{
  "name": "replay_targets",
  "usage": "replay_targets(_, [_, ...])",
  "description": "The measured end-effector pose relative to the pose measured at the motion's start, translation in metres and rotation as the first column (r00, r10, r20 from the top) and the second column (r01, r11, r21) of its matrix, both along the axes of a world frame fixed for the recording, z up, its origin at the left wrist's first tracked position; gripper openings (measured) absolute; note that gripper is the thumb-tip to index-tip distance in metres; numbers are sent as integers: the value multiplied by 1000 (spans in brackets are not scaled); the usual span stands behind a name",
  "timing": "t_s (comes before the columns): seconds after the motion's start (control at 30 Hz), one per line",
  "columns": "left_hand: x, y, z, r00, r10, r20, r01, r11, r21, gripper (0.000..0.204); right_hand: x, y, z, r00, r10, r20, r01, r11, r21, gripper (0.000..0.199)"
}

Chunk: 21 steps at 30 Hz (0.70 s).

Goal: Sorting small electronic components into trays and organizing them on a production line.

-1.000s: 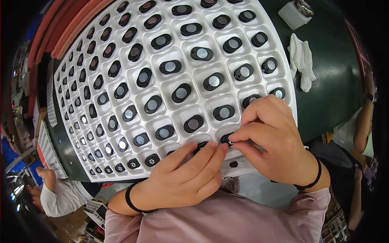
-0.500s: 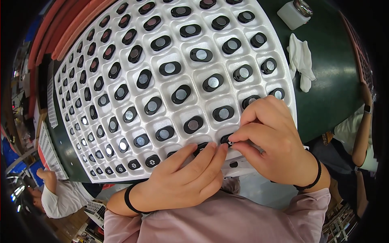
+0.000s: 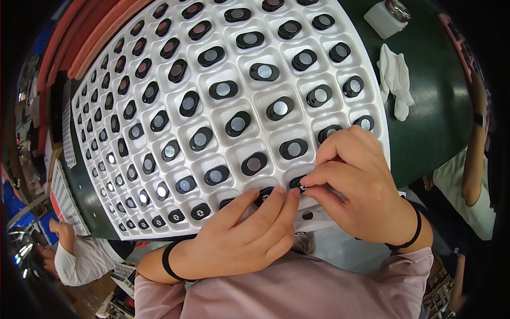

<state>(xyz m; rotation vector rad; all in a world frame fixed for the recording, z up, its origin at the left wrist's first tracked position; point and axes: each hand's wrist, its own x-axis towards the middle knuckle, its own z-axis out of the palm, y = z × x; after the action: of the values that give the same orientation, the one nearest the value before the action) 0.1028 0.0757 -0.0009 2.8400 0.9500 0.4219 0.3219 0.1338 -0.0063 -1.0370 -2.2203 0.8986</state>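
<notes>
A large white moulded tray (image 3: 260, 134) spreads out in front of me, its rows of cells holding small black oval parts (image 3: 237, 124). Most carry a round silver disc on top. In the nearest row, the black parts (image 3: 200, 211) show a pale mark instead. My right hand (image 3: 361, 186) is closed, thumb and forefinger pinching at a black oval part (image 3: 296, 182) in a near-edge cell; the fingertips partly cover it. Beside it, my left hand (image 3: 244, 234) lies with fingers stretched out over the tray's near edge, fingertips by the neighbouring black part (image 3: 264, 196).
A white bottle with a metal lid (image 3: 387, 21) and a white cloth (image 3: 395, 80) lie right of the tray on the dark green table (image 3: 430, 106). Red curved edges (image 3: 79, 48) rise at far left. Another person's arm (image 3: 472, 181) is at right, another's sleeve (image 3: 87, 260) at left.
Both my hands stay almost in place, with only a slight shift of the left. The other person's arm at the right has moved.
</notes>
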Motion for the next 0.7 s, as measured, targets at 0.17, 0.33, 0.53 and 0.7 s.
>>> replay_targets(0.17, [1,0,1,1000,1,-13,-1,1000,8,8,0,0,0,1000,2,7,-2,1000,3,27])
replay_targets(0.33, [4,-1,5,998,7,-59,-7,1000,1,9,1,-2,1,999,8,38,-9,1000,17,28])
replay_targets(0.53, [4,-3,6,997,21,-71,-20,1000,6,9,8,-12,1,998,-7,61,1,996,90,25])
replay_targets(0.7, [2,-4,2,999,25,-20,-25,1000,10,9,13,-31,0,980,9,199,-64,961,269,30])
